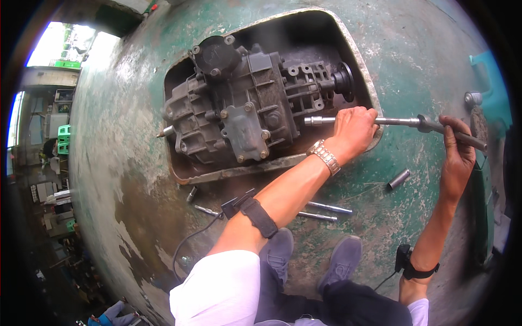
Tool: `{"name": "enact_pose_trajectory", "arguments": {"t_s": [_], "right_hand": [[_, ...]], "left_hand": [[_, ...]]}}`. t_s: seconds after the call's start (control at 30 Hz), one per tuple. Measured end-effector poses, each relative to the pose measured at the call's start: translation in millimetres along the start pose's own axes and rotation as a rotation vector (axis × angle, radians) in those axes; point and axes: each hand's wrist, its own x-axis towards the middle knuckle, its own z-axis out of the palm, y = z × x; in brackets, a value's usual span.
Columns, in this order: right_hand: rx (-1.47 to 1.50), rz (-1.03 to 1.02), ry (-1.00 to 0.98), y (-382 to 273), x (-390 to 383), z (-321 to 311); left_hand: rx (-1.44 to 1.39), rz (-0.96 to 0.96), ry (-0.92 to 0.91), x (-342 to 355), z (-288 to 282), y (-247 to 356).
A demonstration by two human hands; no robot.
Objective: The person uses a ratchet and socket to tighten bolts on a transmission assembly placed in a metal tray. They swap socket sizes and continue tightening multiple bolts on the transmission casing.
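A long socket wrench (399,121) lies crosswise over the right end of a metal tray (356,46). My left hand (354,130) is closed around its shaft, close to the socket at the left end. Farther right, my right hand (459,155) grips the thick handle beyond the joint, with fingers wrapped over it. In the tray rests a grey gearbox (261,95) with ribbed housing, bolted covers and a round black flange (343,81) on its right. The wrench's socket is beside the gearbox's lower right side; whether it touches is unclear.
A short metal tube (399,179) lies on the floor between my arms. Steel bars (330,207) and a small socket (192,194) lie below the tray. A teal plastic stool (492,89) and a dark green case (481,206) stand at right.
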Motion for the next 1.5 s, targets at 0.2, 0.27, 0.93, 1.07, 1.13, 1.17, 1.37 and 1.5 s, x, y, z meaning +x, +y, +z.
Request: {"name": "enact_pose_trajectory", "arguments": {"t_s": [0.2,0.27,0.93,1.07,1.13,1.17,1.37,1.5], "right_hand": [[-0.039,-0.08,0.007,-14.1,-4.2,6.4],[-0.055,-0.119,-0.006,-16.4,-5.7,12.0],[-0.09,-0.07,-0.074,-24.2,30.4,31.6],[-0.178,-0.044,-0.085,-29.8,41.4,36.0],[-0.164,-0.043,-0.047,-30.4,36.2,37.5],[-0.145,-0.056,-0.027,-29.8,31.1,37.5],[-0.116,-0.116,0.025,-15.5,-17.9,26.4],[-0.041,-0.092,-0.018,-10.2,-39.9,13.3]], "left_hand": [[0.047,0.064,0.041,12.6,-22.0,-3.3],[0.052,0.047,0.026,14.7,-28.8,-8.0],[0.092,0.007,0.097,19.1,-25.0,-19.6],[0.113,0.002,0.105,19.8,-25.6,-19.0],[0.103,0.002,0.104,20.1,-25.2,-18.9],[0.093,-0.004,0.097,20.0,-24.8,-19.3],[0.094,0.015,0.085,14.0,-19.7,-20.3],[0.109,0.04,0.082,7.8,-15.5,-15.3]]}}
